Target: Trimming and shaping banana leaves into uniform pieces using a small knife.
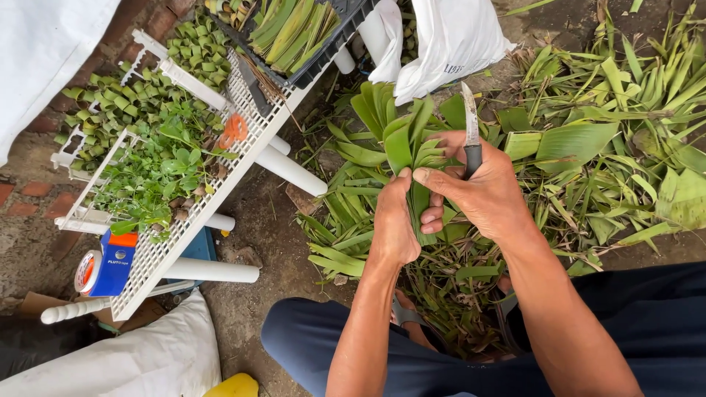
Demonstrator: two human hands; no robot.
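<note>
A folded leaf bundle is gripped by the left hand above the ground's leaf pile; a knife is clenched in the right hand. Blade's best kept pointed away, folds pinched tight.

Folded green leaf bundle upright, fanned; dark-handled knife blade pointing up beside it.
</note>
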